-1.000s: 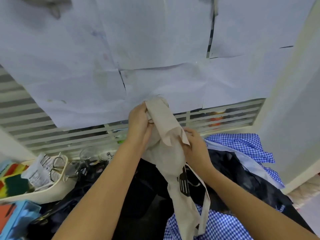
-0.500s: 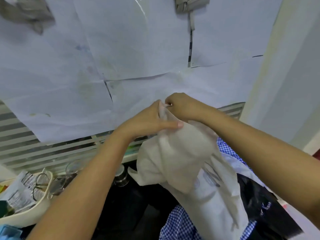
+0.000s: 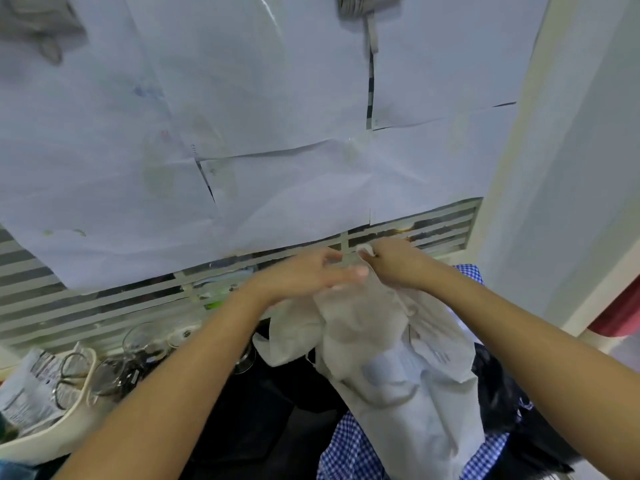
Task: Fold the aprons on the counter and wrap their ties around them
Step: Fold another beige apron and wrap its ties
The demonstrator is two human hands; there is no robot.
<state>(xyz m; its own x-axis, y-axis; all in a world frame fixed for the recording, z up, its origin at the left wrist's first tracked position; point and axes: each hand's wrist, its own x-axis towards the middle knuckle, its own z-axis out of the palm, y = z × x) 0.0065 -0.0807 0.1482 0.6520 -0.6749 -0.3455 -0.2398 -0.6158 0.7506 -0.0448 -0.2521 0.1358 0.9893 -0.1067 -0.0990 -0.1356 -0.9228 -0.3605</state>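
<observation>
Fingers (image 3: 382, 249) of the right hand (image 3: 394, 266) are curled and pinch the top corner of the beige apron (image 3: 398, 368), just past centre toward 3 o'clock. The left hand (image 3: 304, 277) sits at 9 o'clock of the right, almost touching it. Its fingers (image 3: 346, 273) reach out straight and close together over the apron's upper fold, with the thumb lifted apart. That hand is blurred, so I cannot tell whether it presses the cloth.

White paper sheets (image 3: 242, 98) cover the wall from 9 o'clock through 12 to 2. Below them a slatted window (image 3: 69, 306) runs from 9 o'clock across to 3, behind both hands. The apron hangs crumpled from the pinch down toward 5 o'clock and drapes over a pile of cloth. In that pile, black cloth (image 3: 263, 417) lies at 6 o'clock between the forearms. Blue checked cloth (image 3: 349, 452) shows under the apron's lower edge, between 5 and 6 o'clock. A cream tray (image 3: 83, 407) sits at 8 o'clock and holds a printed packet (image 3: 24, 386). A clear glass (image 3: 145, 341) stands just beside the tray, at its 2 o'clock.
</observation>
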